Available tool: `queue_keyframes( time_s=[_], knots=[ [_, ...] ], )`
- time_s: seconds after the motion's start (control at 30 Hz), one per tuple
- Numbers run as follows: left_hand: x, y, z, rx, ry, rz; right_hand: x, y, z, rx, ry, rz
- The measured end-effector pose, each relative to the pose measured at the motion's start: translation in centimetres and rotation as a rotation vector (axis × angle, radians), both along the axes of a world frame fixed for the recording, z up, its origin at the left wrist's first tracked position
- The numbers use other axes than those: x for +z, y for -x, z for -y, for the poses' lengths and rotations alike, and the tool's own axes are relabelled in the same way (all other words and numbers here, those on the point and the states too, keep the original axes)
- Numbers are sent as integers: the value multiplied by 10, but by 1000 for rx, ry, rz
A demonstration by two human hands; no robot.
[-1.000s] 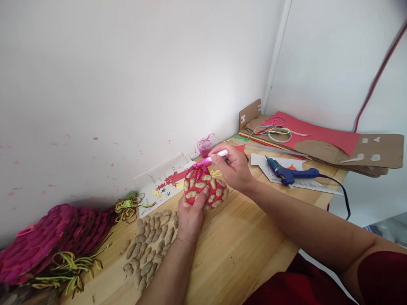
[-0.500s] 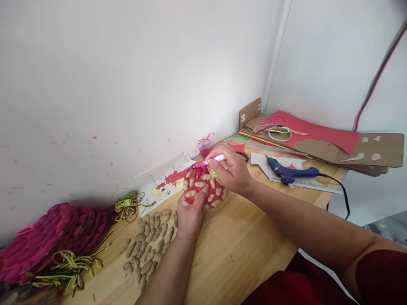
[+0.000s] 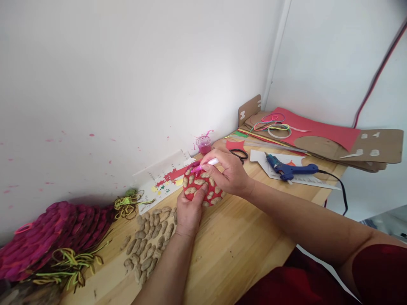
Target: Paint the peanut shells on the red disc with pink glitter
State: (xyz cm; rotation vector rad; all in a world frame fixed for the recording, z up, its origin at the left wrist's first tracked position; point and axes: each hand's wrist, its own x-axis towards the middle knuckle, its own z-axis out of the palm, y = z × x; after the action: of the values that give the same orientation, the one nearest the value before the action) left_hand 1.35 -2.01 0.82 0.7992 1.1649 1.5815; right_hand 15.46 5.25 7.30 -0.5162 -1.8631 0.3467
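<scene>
A round red disc (image 3: 199, 187) covered with peanuts in their shells is held up over the wooden table by my left hand (image 3: 190, 210), thumb on its face and fingers beneath. My right hand (image 3: 231, 173) is closed around a white-handled paintbrush (image 3: 212, 162). The pink-coated tip of the brush meets the peanuts at the disc's upper left. A few peanuts there are painted magenta; the others keep their natural tan. Behind the disc, a clear cup of pink paint (image 3: 204, 146) stands by the wall. My right hand covers the disc's right side.
Loose peanuts (image 3: 149, 241) lie left of my left arm. Magenta peanut-covered discs (image 3: 60, 237) are stacked at the far left, beside yellow-green yarn (image 3: 71, 267). To the right are a blue glue gun (image 3: 289, 170) with a cord, scissors (image 3: 239, 155), cardboard (image 3: 378, 146) and red sheet (image 3: 318, 127).
My right hand and the paintbrush have shifted a little left, bringing the brush tip toward the disc's upper-left edge. My left hand keeps its hold on the disc.
</scene>
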Motion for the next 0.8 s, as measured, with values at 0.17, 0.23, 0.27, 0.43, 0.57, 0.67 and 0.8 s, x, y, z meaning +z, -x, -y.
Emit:
queue_keyframes(
  time_s=[0.17,0.23,0.27,0.43,0.57,0.67,0.8],
  knots=[
    [1,0,0,-3,-11,19,-1,-3,-9,-28,38,-45],
    [1,0,0,-5,-6,14,-1,-5,-13,-51,50,-59],
    [2,0,0,-9,1,9,0,-6,-15,-60,58,-66],
    [3,0,0,-28,12,19,-1,-6,-13,-42,52,-39],
    [1,2,-1,-45,15,21,-3,-2,-9,8,40,6],
    [0,3,-1,-59,10,32,-4,-3,-12,-4,14,-6],
    [4,2,-1,-70,21,87,-3,-5,-16,-60,0,-21]
  ],
)
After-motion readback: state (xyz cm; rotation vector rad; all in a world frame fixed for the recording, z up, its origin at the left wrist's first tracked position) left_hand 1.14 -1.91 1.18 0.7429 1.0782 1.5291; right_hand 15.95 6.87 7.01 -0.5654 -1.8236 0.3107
